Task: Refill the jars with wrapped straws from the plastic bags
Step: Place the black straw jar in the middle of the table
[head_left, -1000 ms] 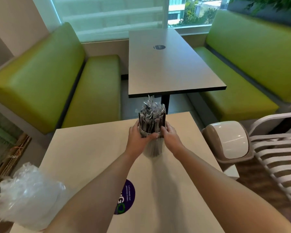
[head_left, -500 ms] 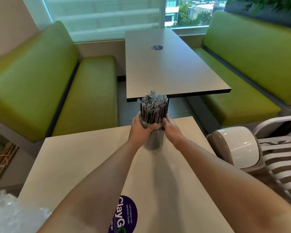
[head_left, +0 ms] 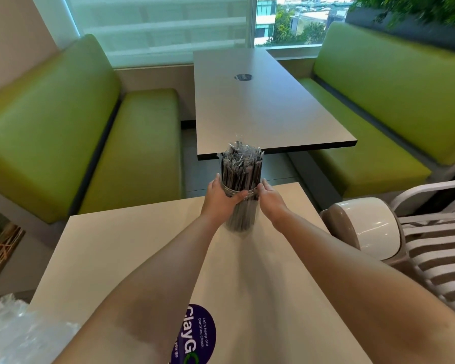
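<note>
We have both hands on the jar (head_left: 241,206) at the far edge of the desk (head_left: 111,248). The left hand (head_left: 222,197) wraps the glass near its rim, thumb curled across the front, a firm grip. The right hand (head_left: 269,197) lies against the other side with its fingers fairly straight, pressing on the glass more than closing round it. The jar stands upright, and whether its base rests on the desk or hangs just above it we cannot tell.

The straws (head_left: 242,166) fill the jar tightly and stand well above its rim, so we judge this jar refilled; what our hands seem to be doing now is setting it in place or steadying it.

Nearer to us, at the near left corner, a crumpled bag (head_left: 19,334) of clear plastic shows, partly cut off by the frame; we cannot make out whether any straws remain in it. A round purple sticker (head_left: 199,334) lies on the near edge between our forearms.

Beyond the desk stand a second table (head_left: 268,111) and green benches (head_left: 63,122), with a white bin (head_left: 365,227) to the right. No other jar is in view, so how many remain to fill we cannot say.
</note>
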